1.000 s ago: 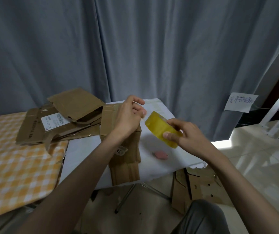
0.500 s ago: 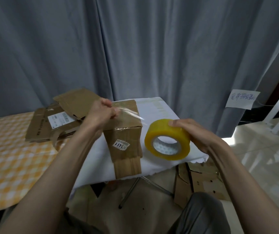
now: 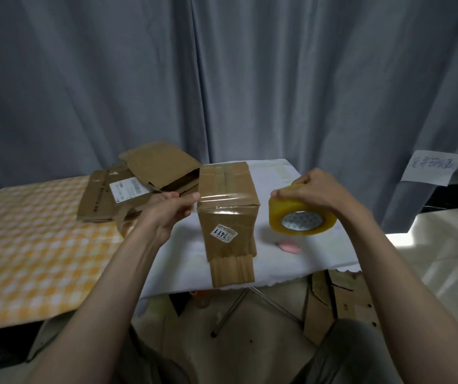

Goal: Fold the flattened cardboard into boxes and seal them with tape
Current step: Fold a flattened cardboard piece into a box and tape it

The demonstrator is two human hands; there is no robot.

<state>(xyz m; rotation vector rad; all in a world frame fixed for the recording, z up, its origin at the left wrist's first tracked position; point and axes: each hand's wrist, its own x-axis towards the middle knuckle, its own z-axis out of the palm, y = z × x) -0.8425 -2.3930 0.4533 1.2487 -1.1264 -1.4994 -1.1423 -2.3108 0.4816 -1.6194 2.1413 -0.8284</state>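
Two bare forearms are seen reaching in from the bottom of the frame, with no sleeves visible on either up to the frame edge. No rings, watch or bracelets are seen on the left hand (image 3: pixel 171 210) or the right hand (image 3: pixel 312 189). Short, unpainted nails are shown on the thumbs. Grey trousers (image 3: pixel 341 353) are worn over the knees below.

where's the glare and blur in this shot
Head view: glare streaks the clear tape across the box; bright light washes out the floor at right; the note on the curtain is too blurred to read; the wide lens bows the edges.
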